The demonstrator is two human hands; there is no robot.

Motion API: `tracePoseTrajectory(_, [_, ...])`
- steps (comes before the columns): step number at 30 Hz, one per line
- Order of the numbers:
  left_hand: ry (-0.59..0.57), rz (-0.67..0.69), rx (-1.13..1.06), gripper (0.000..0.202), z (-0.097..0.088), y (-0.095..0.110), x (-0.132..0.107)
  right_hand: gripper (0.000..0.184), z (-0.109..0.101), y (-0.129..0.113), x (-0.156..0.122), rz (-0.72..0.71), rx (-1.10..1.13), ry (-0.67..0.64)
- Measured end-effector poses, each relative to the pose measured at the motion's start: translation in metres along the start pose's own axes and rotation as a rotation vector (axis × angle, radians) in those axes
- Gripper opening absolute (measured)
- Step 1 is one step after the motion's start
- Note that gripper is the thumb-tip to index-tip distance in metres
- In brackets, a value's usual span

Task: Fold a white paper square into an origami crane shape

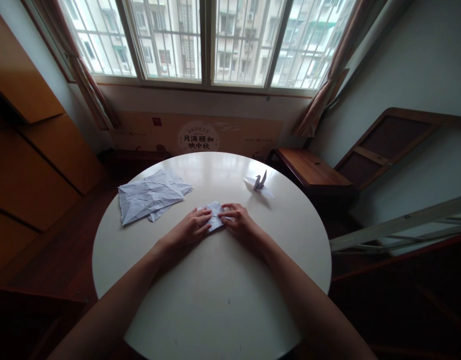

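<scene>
A small folded piece of white paper (214, 214) lies near the middle of the round white table (215, 290). My left hand (191, 229) rests on its left side, fingers stretched flat and pressing it down. My right hand (241, 223) lies on its right side, fingertips pressed against a fold. Both hands touch the paper, which stays on the table. A finished white paper crane (259, 183) stands on the table beyond my right hand, apart from it.
A loose pile of creased white paper sheets (150, 197) lies at the table's left. Behind the table are a barred window, a cardboard panel with printed characters (198, 138) and a wooden bench (309, 170). Wooden cabinets stand at the left.
</scene>
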State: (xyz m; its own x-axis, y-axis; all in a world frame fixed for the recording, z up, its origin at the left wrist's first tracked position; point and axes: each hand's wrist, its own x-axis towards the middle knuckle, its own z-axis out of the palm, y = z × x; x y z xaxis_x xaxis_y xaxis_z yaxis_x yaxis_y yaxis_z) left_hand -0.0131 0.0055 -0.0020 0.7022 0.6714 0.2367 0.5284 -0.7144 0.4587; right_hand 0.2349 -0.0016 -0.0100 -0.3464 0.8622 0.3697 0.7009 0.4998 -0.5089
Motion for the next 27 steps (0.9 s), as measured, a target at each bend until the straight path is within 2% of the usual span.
tracePoseTrajectory(3, [-0.077,0.029,0.027,0.076,-0.008,0.006,-0.003,0.019,0.001,-0.002,0.001,0.028,0.004,-0.005])
tracePoseTrajectory(4, [-0.088,0.03,0.028,0.08,-0.009,0.007,-0.004,0.019,0.001,-0.002,0.001,0.037,0.006,-0.005])
tracePoseTrajectory(6, [-0.087,0.028,0.018,0.075,-0.012,0.008,-0.004,0.018,0.001,-0.002,0.002,0.044,0.009,-0.005])
tracePoseTrajectory(11, [-0.044,0.047,-0.037,0.047,-0.016,0.009,-0.003,0.02,0.001,-0.001,0.001,0.038,0.013,-0.012])
tracePoseTrajectory(17, [0.02,0.056,-0.089,0.031,-0.02,0.014,-0.005,0.022,0.0,0.0,0.001,0.034,0.009,-0.035])
tracePoseTrajectory(20, [0.066,0.049,-0.081,0.025,-0.017,0.013,-0.004,0.022,-0.001,-0.001,0.001,0.027,-0.005,-0.049])
tracePoseTrajectory(27, [0.121,0.063,-0.051,0.028,-0.011,0.006,-0.001,0.023,-0.006,-0.005,0.001,0.001,-0.022,-0.087])
